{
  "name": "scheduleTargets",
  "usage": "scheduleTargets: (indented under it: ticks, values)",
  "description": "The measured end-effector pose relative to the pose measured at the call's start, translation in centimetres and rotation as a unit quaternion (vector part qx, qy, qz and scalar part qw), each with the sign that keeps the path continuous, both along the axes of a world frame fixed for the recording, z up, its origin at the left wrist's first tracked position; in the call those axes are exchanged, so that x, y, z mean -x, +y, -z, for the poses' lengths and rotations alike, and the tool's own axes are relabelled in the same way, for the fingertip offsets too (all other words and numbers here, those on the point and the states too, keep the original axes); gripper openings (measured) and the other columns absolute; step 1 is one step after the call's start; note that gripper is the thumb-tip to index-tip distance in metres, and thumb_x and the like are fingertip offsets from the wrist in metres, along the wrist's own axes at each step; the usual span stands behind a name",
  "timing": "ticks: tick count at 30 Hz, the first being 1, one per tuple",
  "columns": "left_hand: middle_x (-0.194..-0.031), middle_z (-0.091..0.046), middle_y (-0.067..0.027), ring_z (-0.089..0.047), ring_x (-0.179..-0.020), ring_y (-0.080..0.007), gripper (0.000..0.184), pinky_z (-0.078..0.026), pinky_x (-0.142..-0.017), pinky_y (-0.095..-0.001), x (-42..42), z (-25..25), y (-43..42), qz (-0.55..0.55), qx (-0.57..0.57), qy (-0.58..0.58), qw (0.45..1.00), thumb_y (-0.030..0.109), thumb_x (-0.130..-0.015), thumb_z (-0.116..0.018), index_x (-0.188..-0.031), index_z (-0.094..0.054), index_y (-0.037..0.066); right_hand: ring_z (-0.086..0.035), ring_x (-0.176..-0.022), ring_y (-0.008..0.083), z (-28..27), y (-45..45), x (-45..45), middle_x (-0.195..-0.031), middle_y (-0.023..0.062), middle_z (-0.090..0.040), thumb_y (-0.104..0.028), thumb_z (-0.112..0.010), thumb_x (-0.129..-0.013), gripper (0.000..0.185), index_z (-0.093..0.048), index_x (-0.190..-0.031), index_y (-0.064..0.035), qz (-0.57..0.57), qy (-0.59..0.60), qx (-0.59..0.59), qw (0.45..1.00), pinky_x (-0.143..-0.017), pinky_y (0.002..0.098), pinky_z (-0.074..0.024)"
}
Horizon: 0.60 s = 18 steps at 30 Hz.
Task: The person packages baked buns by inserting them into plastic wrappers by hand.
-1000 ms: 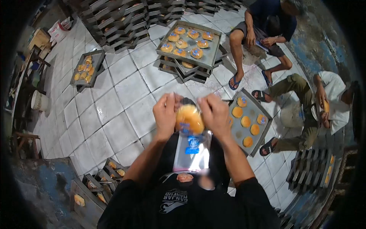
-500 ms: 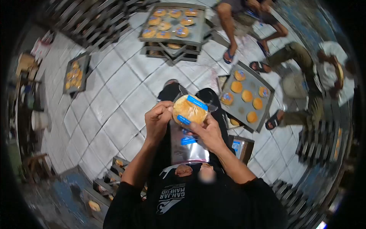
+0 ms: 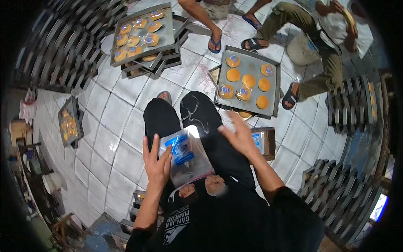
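Note:
My left hand (image 3: pixel 157 161) lies open with spread fingers on the left side of a stack of clear plastic bags (image 3: pixel 197 161) with blue print, which rests on my lap. My right hand (image 3: pixel 239 136) is open and holds nothing, its fingers slightly blurred above my right thigh. Just beyond it, on the floor, a metal tray (image 3: pixel 252 52) carries bare round buns (image 3: pixel 248 80) and several bagged ones. One bagged bun (image 3: pixel 243 93) lies near the tray's front edge.
A stack of trays (image 3: pixel 166 23) with bagged buns stands ahead on the left. A smaller tray (image 3: pixel 69 126) is farther left. A box (image 3: pixel 268 145) holding printed bags sits right of my leg. Two other people sit beyond; one sandalled foot (image 3: pixel 290 96) is beside the tray.
The bagged bun has left my hands and a bagged bun now lies at the tray's front. My left hand came down onto the bags; my right hand opened. The view shifted right.

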<state>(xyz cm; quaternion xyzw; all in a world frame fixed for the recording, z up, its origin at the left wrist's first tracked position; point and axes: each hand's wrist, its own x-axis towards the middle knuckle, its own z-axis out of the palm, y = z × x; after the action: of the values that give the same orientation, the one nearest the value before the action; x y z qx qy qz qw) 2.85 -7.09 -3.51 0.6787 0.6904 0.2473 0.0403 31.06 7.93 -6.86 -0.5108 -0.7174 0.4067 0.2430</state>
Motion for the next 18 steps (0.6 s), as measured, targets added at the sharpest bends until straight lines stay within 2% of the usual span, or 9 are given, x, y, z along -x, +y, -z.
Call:
scheduleTargets:
  ticks: [4, 6, 8, 9, 12, 13, 14, 15, 18]
  values:
    - [-0.153, -0.046, -0.0171, -0.036, -0.141, -0.0506, 0.028, -0.036, -0.113, -0.0528, -0.6, -0.3, -0.4, 0.082, -0.072, -0.025, 0.994, 0.006, -0.084, -0.075, -0.111, -0.077, 0.012, -0.057, -0.117, 0.0297, -6.0, -0.8, 4.2, -0.118, 0.0111, -0.059, -0.014, -0.083, -0.074, 0.047, -0.064, -0.116, -0.0064, -0.233, 0.032, -0.187, 0.954, -0.103, 0.0408, -0.0449]
    - [-0.139, -0.058, -0.0179, -0.054, -0.128, -0.0342, 0.024, -0.045, -0.103, -0.0432, -1.7, -2.2, 1.1, 0.013, 0.005, -0.271, 0.963, 0.012, -0.089, -0.073, -0.113, -0.077, 0.009, -0.06, -0.105, 0.0273, -5.3, -0.4, 4.4, -0.104, 0.0092, -0.06, -0.015, -0.077, -0.083, 0.029, -0.065, -0.107, -0.0063, -0.299, 0.095, -0.183, 0.932, -0.096, 0.0366, -0.049]
    - [-0.126, -0.067, -0.0167, -0.064, -0.114, -0.0245, 0.021, -0.05, -0.095, -0.0373, -1.9, -4.2, 2.3, -0.067, 0.219, -0.553, 0.801, 0.013, -0.092, -0.071, -0.111, -0.077, 0.005, -0.064, -0.098, 0.0259, -6.2, 2.1, 3.8, -0.099, 0.0095, -0.063, -0.015, -0.072, -0.088, 0.019, -0.065, -0.103, -0.0053, -0.337, 0.172, -0.052, 0.924, -0.088, 0.0347, -0.0519]
    - [-0.1, -0.073, -0.0102, -0.066, -0.087, -0.0134, 0.018, -0.052, -0.081, -0.0303, -0.3, -5.1, 3.1, 0.023, 0.342, -0.369, 0.864, 0.012, -0.096, -0.066, -0.106, -0.073, -0.001, -0.066, -0.094, 0.0252, -6.0, 4.1, 3.2, -0.096, 0.0096, -0.064, -0.015, -0.069, -0.091, 0.015, -0.065, -0.101, -0.0047, -0.352, 0.21, 0.014, 0.912, -0.084, 0.0337, -0.0533]
    - [-0.085, -0.07, -0.0068, -0.064, -0.072, -0.0131, 0.015, -0.053, -0.071, -0.0299, 3.1, -2.3, 2.7, -0.06, 0.284, -0.503, 0.814, 0.015, -0.097, -0.065, -0.1, -0.067, 0.001, -0.071, -0.088, 0.0196, 3.3, 12.0, -1.5, -0.094, 0.0103, -0.069, -0.024, -0.07, -0.095, 0.029, -0.065, -0.112, -0.0013, -0.138, 0.431, 0.4, 0.797, -0.079, 0.0323, -0.0592]
    - [-0.082, -0.067, -0.006, -0.063, -0.07, -0.0125, 0.016, -0.053, -0.067, -0.0294, 2.3, -2.9, 4.7, -0.138, 0.194, -0.548, 0.802, 0.019, -0.099, -0.064, -0.098, -0.064, 0.003, -0.069, -0.093, 0.0222, 9.1, 14.5, -3.4, -0.1, 0.0104, -0.069, -0.035, -0.063, -0.099, 0.035, -0.064, -0.114, -0.0033, -0.011, 0.369, 0.375, 0.85, -0.084, 0.0368, -0.0575]
    - [-0.079, -0.065, -0.0053, -0.061, -0.067, -0.0118, 0.017, -0.052, -0.063, -0.029, 1.4, -3.7, 7.3, -0.216, 0.099, -0.582, 0.778, 0.022, -0.1, -0.063, -0.097, -0.061, 0.005, -0.072, -0.089, 0.0268, 14.8, 16.8, -5.7, -0.099, 0.0107, -0.072, -0.028, -0.065, -0.094, 0.032, -0.068, -0.112, -0.0022, 0.056, 0.084, 0.157, 0.982, -0.081, 0.039, -0.0587]
    - [-0.078, -0.064, -0.0047, -0.062, -0.067, -0.0121, 0.02, -0.052, -0.062, -0.0288, 1.3, -3.4, 9.2, -0.225, 0.054, -0.605, 0.762, 0.024, -0.101, -0.062, -0.096, -0.061, 0.005, -0.071, -0.093, 0.0356, 20.9, 18.1, -9.4, -0.103, 0.0159, -0.074, -0.033, -0.063, -0.091, 0.035, -0.071, -0.111, -0.0051, 0.033, -0.261, -0.002, 0.965, -0.086, 0.0447, -0.0564]
    - [-0.083, -0.065, -0.0027, -0.063, -0.067, -0.0112, 0.02, -0.053, -0.062, -0.0272, 2.4, -1.1, 10.7, -0.259, 0.035, -0.611, 0.747, 0.026, -0.104, -0.059, -0.101, -0.06, 0.007, -0.068, -0.103, 0.0417, 32.5, 20.6, -20.1, -0.105, 0.0259, -0.071, -0.037, -0.067, -0.084, 0.044, -0.071, -0.106, 0.0021, 0.197, -0.262, 0.039, 0.944, -0.089, 0.0479, -0.0543]
